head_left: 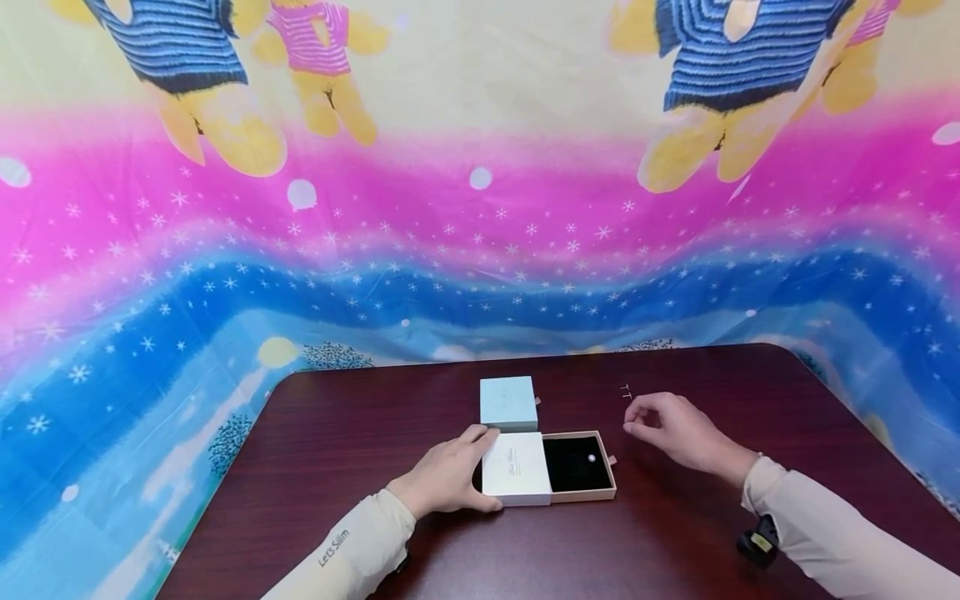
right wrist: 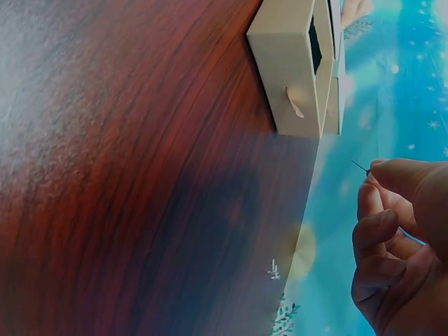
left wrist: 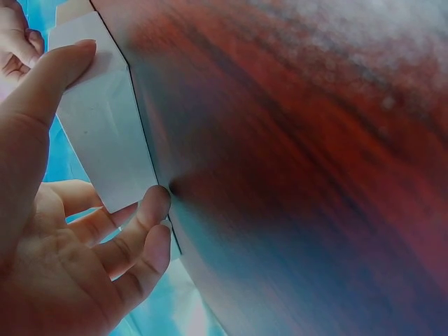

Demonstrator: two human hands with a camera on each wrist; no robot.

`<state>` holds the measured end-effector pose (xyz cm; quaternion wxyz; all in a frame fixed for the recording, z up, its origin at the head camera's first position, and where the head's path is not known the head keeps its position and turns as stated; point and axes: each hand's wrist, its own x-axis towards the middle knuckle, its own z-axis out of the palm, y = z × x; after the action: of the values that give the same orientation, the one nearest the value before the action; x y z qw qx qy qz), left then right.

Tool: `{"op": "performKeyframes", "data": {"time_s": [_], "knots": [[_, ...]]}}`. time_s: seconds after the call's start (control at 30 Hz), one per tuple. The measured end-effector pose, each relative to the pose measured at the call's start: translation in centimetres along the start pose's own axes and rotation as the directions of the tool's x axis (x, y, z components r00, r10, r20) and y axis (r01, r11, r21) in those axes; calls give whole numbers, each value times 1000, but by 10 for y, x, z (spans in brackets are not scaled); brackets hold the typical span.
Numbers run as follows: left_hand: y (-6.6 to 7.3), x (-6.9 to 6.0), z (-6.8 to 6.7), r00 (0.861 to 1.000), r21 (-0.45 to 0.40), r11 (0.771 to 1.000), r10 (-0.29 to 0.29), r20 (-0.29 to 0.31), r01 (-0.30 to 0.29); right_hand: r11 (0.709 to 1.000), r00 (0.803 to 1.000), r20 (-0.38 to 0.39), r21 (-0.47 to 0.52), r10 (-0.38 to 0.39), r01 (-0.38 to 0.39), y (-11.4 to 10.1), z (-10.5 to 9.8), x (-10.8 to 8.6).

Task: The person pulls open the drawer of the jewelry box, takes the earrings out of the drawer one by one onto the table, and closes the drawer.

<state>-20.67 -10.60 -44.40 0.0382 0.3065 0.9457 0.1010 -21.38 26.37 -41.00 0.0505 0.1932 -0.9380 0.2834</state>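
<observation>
My left hand (head_left: 446, 475) grips the left end of a white jewellery box sleeve (head_left: 516, 471), thumb at the near side and fingers at the far side. From the sleeve's right side, a tan drawer (head_left: 583, 495) sticks out, with a black insert (head_left: 570, 473). A small round white piece (head_left: 592, 458) sits on that insert. Right of the drawer, above the table, my right hand (head_left: 678, 429) pinches a stud earring between thumb and index finger. Only its thin post (right wrist: 360, 166) shows clearly in the right wrist view; the fingertips hide the rest.
A closed pale blue box (head_left: 507, 402) stands just behind the white one. Beyond the right hand, small T-shaped studs (head_left: 626, 391) lie on the dark wood table (head_left: 360, 425). Printed cloth (head_left: 480, 250) hangs around the table's back and sides.
</observation>
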Motion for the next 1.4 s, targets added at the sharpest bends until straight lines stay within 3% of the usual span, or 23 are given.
{"op": "performKeyframes", "data": {"time_s": [0.73,1.4], "knots": [[1,0,-1,1000,3,1000,3,-6,-3,998,997,42,16,59,-60,20,-3,-6],[0,0,1,1000,2,1000,6,-6,-6,996,994,77,-20,83,-82,31,9,-11]]}}
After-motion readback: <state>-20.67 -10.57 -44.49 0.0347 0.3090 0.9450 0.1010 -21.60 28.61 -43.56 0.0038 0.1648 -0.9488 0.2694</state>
